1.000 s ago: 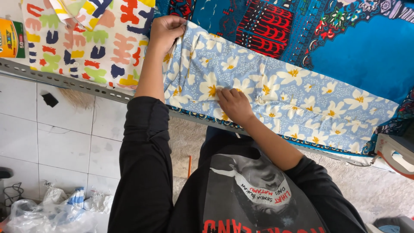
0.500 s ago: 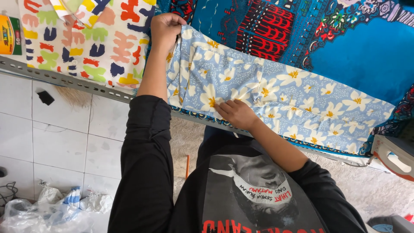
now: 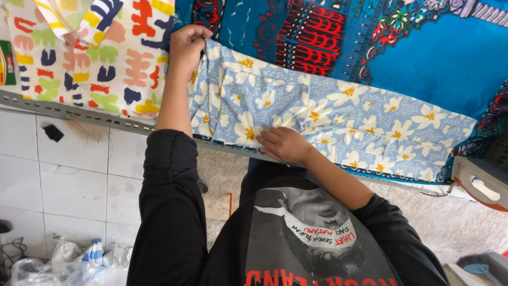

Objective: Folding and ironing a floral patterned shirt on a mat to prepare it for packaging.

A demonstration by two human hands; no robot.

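One floral cloth (image 3: 338,116), light blue with white and yellow flowers, is lying stretched across the blue patterned cover (image 3: 434,58) on the table, its near edge running along the metal table rail (image 3: 79,114). I am watching the left hand (image 3: 186,47) gripping the cloth's far left corner, fingers closed tight on the fabric. The right hand (image 3: 283,144) is pressing flat on the cloth near its front edge, fingers spread, clasping nothing. A bright cloth (image 3: 84,53) with coloured shapes is lying just left of it. Plastic bags (image 3: 69,262) are sitting on the tiled floor (image 3: 63,180) below.
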